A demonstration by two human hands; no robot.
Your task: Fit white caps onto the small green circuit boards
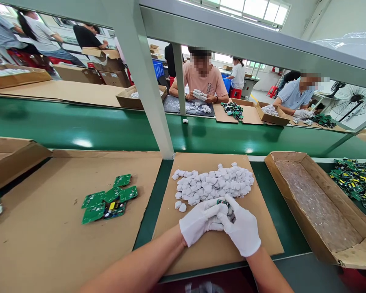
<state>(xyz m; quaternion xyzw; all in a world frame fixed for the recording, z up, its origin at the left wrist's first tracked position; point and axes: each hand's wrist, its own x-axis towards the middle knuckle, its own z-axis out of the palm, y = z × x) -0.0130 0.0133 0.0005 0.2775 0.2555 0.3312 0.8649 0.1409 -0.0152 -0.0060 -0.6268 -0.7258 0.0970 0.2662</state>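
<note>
In white gloves, my two hands meet in front of a pile of small white pieces on a cardboard sheet. My left hand is closed around a small green circuit board, of which only an edge with components shows. Fingers of my right hand press on the same board from the other side. Gloves cover most of it, so I cannot tell whether a white piece is joined to it. Several green circuit boards lie in a loose cluster on the cardboard to the left.
A shallow cardboard box lined with clear plastic stands to the right, with a heap of circuit boards beyond it. A metal post rises ahead. Across the green belt, other people sit working. Another cardboard box is at far left.
</note>
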